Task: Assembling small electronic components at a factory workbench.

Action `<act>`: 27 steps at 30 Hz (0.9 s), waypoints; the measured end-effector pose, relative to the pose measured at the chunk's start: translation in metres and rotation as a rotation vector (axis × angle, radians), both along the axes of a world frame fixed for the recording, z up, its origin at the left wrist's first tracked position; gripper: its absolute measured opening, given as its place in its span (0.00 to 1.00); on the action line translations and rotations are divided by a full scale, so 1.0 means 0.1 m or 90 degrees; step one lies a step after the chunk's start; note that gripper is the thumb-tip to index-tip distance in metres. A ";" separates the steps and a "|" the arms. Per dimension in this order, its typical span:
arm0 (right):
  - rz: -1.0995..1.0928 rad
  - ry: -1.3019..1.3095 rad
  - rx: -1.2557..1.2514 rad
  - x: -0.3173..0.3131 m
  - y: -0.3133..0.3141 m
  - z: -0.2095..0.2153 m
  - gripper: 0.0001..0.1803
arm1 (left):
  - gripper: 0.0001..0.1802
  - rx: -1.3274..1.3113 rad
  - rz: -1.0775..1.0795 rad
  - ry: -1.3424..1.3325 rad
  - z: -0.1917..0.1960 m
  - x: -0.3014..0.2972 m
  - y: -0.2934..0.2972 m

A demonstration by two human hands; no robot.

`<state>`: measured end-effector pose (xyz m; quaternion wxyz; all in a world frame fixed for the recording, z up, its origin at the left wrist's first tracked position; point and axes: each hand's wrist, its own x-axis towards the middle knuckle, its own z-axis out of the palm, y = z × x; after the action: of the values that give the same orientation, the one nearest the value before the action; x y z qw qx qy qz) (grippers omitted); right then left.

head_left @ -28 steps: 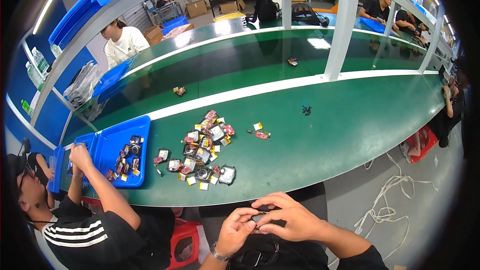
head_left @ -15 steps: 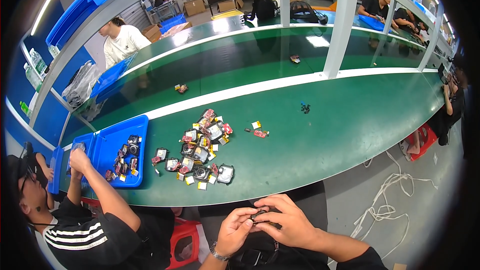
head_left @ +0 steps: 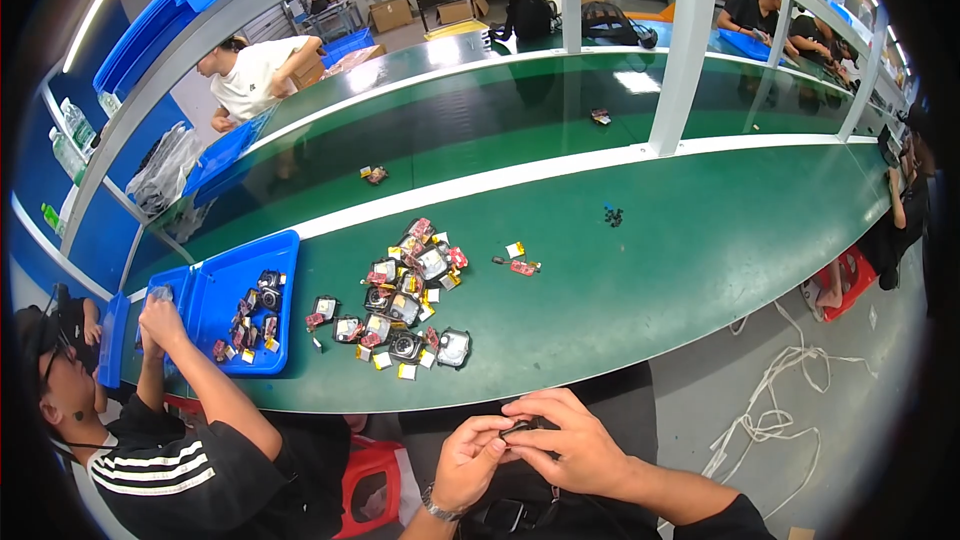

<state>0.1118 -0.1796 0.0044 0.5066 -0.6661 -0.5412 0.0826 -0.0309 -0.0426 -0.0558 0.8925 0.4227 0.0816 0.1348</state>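
Just off the near table edge, my left hand [head_left: 470, 462] and my right hand [head_left: 570, 440] come together around a small black part [head_left: 518, 429]. Fingers of both hands pinch it and cover most of it, so its kind cannot be made out. Beyond my hands on the green table [head_left: 600, 290] lies a heap of small device housings [head_left: 405, 310] with red circuit boards and white-and-yellow battery cells. One red circuit board [head_left: 522, 267] lies apart, right of the heap. Farther right is a little cluster of tiny black pieces [head_left: 613, 216].
At the left, a blue tray [head_left: 290, 290] holds more such assemblies, and a co-worker [head_left: 170, 440] works beside it. Behind a white rail [head_left: 480, 177] runs a green belt with a few parts. White posts [head_left: 685, 50] rise from the rail. White cord [head_left: 770, 420] lies on the floor.
My hands stay together with fingers slightly shifted on the black part. Parts on the far belt have moved a little right. The person in white across the belt has raised an arm.
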 end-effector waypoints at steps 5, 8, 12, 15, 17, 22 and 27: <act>0.032 0.024 -0.007 0.01 0.03 -0.05 0.13 | 0.14 0.012 0.023 0.001 -0.02 0.00 0.02; 0.041 -0.010 0.004 0.02 0.06 -0.09 0.15 | 0.14 0.046 0.021 0.046 -0.05 -0.02 0.03; 0.034 -0.010 0.013 0.03 0.06 -0.07 0.16 | 0.14 0.001 0.039 -0.013 0.00 0.01 0.07; 0.013 -0.007 0.022 0.03 0.05 -0.08 0.15 | 0.15 -0.018 0.044 0.038 0.09 0.05 0.01; -0.010 -0.011 0.030 0.02 0.04 -0.08 0.14 | 0.15 -0.007 0.042 0.038 0.05 0.03 0.03; -0.037 0.017 0.038 0.01 0.03 -0.13 0.12 | 0.16 0.010 0.037 0.048 0.07 0.04 0.01; -0.074 0.022 0.046 0.00 0.03 -0.15 0.12 | 0.16 0.005 0.046 0.055 0.07 0.04 0.00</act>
<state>0.1120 -0.1765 -0.0104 0.5438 -0.6761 -0.4950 0.0450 -0.0271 -0.0422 -0.0488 0.8810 0.4283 0.1347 0.1489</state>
